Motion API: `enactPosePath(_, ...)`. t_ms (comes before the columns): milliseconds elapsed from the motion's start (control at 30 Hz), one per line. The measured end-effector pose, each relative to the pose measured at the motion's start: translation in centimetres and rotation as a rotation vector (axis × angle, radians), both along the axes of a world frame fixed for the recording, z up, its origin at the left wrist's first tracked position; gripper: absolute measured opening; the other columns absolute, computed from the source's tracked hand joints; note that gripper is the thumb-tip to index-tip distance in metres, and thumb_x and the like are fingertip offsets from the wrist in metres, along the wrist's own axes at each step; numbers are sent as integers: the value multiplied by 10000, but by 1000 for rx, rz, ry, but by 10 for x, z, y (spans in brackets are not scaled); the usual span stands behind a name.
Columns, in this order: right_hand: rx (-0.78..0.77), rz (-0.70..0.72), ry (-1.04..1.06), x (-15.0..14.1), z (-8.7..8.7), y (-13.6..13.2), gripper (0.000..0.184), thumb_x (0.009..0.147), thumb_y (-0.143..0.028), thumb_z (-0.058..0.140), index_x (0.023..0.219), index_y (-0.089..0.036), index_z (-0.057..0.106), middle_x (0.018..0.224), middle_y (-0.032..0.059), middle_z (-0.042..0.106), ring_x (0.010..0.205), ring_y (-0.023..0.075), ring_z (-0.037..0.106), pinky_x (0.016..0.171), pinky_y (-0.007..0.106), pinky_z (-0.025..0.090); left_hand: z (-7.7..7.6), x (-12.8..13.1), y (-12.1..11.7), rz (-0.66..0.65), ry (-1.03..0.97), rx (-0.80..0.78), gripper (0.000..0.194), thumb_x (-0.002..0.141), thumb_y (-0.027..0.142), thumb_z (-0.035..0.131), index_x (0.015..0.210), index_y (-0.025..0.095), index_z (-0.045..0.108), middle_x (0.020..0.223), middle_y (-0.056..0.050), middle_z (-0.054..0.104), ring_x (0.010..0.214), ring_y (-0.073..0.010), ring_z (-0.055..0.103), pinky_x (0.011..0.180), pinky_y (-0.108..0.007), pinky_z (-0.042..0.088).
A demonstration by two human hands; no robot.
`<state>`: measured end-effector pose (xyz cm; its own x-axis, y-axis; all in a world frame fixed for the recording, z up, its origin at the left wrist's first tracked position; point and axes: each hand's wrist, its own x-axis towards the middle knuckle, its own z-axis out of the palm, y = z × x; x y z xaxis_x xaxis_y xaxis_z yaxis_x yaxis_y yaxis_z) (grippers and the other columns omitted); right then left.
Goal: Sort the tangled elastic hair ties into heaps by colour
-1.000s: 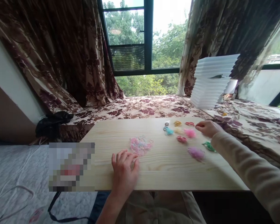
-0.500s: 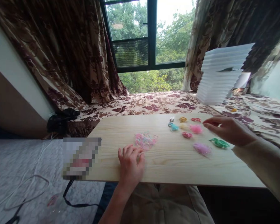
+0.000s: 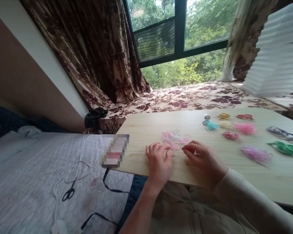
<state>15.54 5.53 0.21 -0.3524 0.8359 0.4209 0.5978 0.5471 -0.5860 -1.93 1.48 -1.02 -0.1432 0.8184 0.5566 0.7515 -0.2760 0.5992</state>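
Observation:
A loose pile of pink, white and pale blue small elastic bands (image 3: 174,139) lies on the pale wooden table (image 3: 146,125). My left hand (image 3: 159,162) rests on the tabletop at the pile's near left edge, fingers bent, with a gap between thumb and forefinger. To the right of the pile, my right hand (image 3: 205,162) has its thumb and fingertips drawn together in a pinch close to the bands. Anything between them is too small to make out. Sorted clumps lie farther right, among them pink bands (image 3: 246,128), lilac bands (image 3: 256,154) and turquoise bands (image 3: 211,125).
Green rings (image 3: 286,148), dark blue rings (image 3: 284,134), red rings (image 3: 244,116) and yellow rings (image 3: 224,116) lie at the right. A blurred-out phone-like object (image 3: 115,151) sits at the left edge. Scissors (image 3: 68,194) and a white cable (image 3: 74,162) lie on the bed.
My right hand has come left from the red and green rings to beside the mixed pile. My left hand stays by the pile. The view has turned left and down.

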Motion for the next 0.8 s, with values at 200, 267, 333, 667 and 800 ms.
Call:
enactPosePath(200, 20, 11, -42, -3, -5, -1, 218, 846, -275, 490, 794, -197, 688, 805, 62, 669, 713, 168, 625, 632, 284, 472, 6, -10, -1, -18, -61, -33, 198, 827, 92, 554, 869, 242, 676, 941, -19, 694, 1027, -206, 575, 1017, -420, 406)
enactPosePath(267, 35, 6, -75, -3, -5, -1, 213, 842, -263, 494, 787, -196, 689, 796, 62, 665, 720, 173, 622, 638, 287, 467, 7, -12, -1, 22, -1, -58, 177, 817, 97, 576, 856, 237, 676, 948, -22, 689, 1043, -216, 565, 1052, -456, 367)
enactPosePath(333, 53, 1, -101, -4, -5, -2, 214, 841, -258, 494, 786, -193, 691, 787, 63, 661, 731, 177, 619, 651, 291, 468, 7, -12, -1, 55, 61, -89, 146, 805, 108, 601, 833, 231, 674, 946, -23, 684, 1052, -226, 558, 1073, -486, 335)
enactPosePath(667, 94, 6, -123, -5, -5, -3, 222, 860, -258, 482, 794, -199, 686, 814, 65, 669, 747, 185, 622, 671, 305, 479, 4, -10, -1, 42, 181, -120, 65, 779, 211, 677, 837, 240, 670, 963, -33, 669, 1088, -248, 534, 1083, -526, 300)
enactPosePath(800, 99, 2, -119, -5, -6, -3, 213, 858, -245, 490, 791, -192, 685, 811, 66, 667, 756, 192, 621, 674, 309, 476, 4, -10, -1, 39, 204, -123, 52, 783, 197, 675, 810, 240, 662, 967, -30, 661, 1099, -244, 525, 1082, -527, 296)
